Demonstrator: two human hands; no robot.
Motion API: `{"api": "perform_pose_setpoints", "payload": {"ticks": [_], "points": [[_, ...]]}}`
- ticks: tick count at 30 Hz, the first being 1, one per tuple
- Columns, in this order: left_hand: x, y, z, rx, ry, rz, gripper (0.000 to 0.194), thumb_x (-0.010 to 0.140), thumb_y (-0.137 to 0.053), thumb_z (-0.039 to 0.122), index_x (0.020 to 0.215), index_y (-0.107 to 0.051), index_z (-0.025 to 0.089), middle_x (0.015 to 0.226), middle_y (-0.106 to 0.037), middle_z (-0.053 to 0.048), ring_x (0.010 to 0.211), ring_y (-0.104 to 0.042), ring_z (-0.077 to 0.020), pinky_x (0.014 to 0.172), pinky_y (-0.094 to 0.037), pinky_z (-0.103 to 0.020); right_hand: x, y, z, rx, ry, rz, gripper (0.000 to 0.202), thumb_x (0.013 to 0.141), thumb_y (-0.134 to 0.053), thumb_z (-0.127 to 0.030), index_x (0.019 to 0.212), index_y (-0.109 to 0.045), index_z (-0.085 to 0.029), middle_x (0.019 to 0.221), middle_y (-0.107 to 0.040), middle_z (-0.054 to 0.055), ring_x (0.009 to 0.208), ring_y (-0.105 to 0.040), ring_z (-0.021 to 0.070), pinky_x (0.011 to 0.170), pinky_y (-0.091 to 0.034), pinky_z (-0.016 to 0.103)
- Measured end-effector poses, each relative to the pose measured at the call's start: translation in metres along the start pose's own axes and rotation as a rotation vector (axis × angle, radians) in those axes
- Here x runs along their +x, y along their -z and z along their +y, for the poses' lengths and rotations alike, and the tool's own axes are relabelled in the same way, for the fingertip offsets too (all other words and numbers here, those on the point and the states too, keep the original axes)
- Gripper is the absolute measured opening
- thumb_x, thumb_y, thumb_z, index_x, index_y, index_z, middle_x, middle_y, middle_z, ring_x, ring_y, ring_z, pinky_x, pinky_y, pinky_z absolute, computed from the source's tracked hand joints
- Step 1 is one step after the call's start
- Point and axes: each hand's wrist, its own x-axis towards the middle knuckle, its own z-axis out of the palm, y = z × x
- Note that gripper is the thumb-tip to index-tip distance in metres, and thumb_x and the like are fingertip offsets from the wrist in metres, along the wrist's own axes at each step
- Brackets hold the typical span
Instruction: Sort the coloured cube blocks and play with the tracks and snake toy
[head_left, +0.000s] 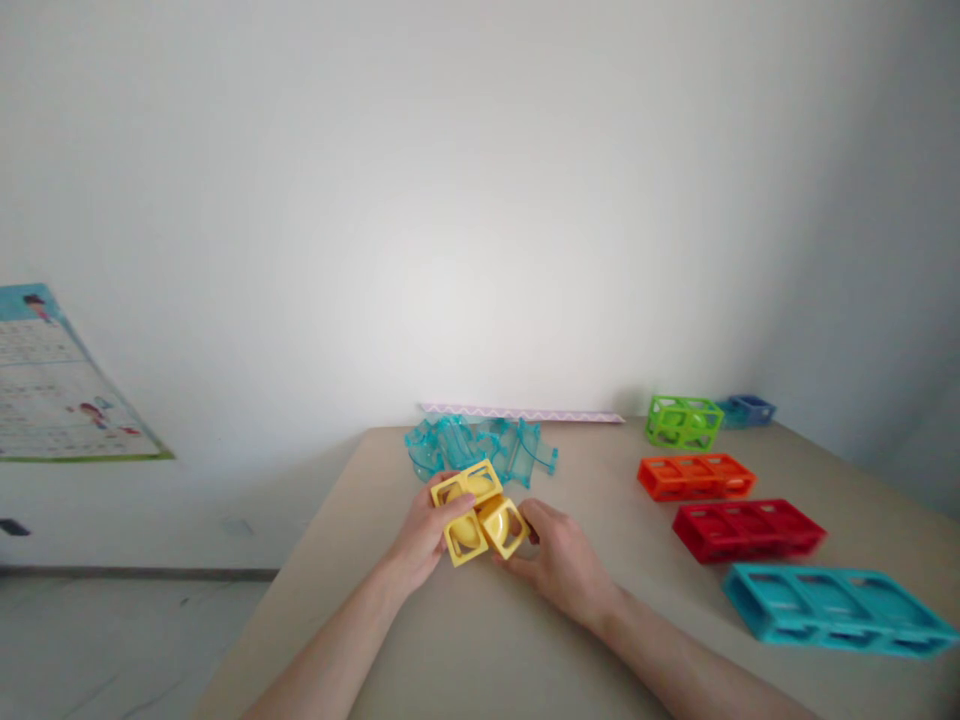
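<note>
My left hand [418, 545] is wrapped around a yellow L-shaped block [466, 538] made of open-framed cubes, its thumb lying across the front. Against the lower right of that block sits a single-looking yellow cube [504, 528], tilted, with a rounded inner surface showing through its opening. My right hand [564, 562] pinches this cube from the right, fingers at its upper side and thumb below. Whether the cube is joined to the block or merely touching it, I cannot tell. Both are held above the table [450, 640].
Clear teal track pieces [480, 447] lie behind my hands. To the right stand a green frame block [683, 421], an orange one [696, 477], a red one [748, 530] and a turquoise one [836, 608]. Blue pieces [752, 409] sit at the far corner, near the wall [465, 220].
</note>
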Motion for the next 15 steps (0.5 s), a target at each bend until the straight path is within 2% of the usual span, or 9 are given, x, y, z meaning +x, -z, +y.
{"api": "perform_pose_setpoints", "payload": {"ticks": [3,7,12,15], "points": [[0.0,-0.001,0.0,0.002,-0.01,-0.001,0.045,0.066,-0.081,0.027,0.102,-0.055,0.018,0.092,-0.07,-0.005,0.077,-0.069,-0.0203,0.068,-0.054,-0.031,-0.002,0.006,-0.004,0.002,0.088,-0.014,0.019,0.075,-0.066,-0.024,0.074,-0.048,-0.02,0.072,-0.051,-0.002,0.06,-0.044,0.0119,0.055,-0.033,0.024],[0.0,-0.001,0.0,-0.012,-0.041,0.002,0.047,0.065,-0.081,0.026,0.102,-0.054,0.018,0.093,-0.07,-0.005,0.078,-0.068,-0.0202,0.07,-0.054,-0.032,-0.005,0.008,-0.006,0.092,0.214,-0.056,0.021,0.084,-0.062,-0.031,0.073,-0.049,-0.019,0.072,-0.051,-0.001,0.063,-0.045,0.012,0.056,-0.033,0.024],[-0.001,0.0,0.002,-0.023,-0.025,-0.03,0.049,0.062,-0.082,0.025,0.102,-0.055,0.019,0.093,-0.069,-0.004,0.077,-0.067,-0.0192,0.07,-0.054,-0.031,-0.003,0.0,0.0,0.116,0.121,-0.012,0.032,0.088,-0.06,-0.04,0.068,-0.047,-0.018,0.066,-0.048,-0.003,0.059,-0.041,0.0109,0.055,-0.03,0.024],[-0.004,0.0,0.005,0.003,-0.018,-0.099,0.047,0.064,-0.081,0.022,0.103,-0.055,0.02,0.091,-0.068,-0.003,0.078,-0.066,-0.0182,0.07,-0.053,-0.03,-0.001,0.0,0.005,0.124,0.089,-0.006,0.036,0.088,-0.058,-0.044,0.065,-0.047,-0.018,0.063,-0.047,-0.003,0.057,-0.041,0.0108,0.054,-0.031,0.024]]}}
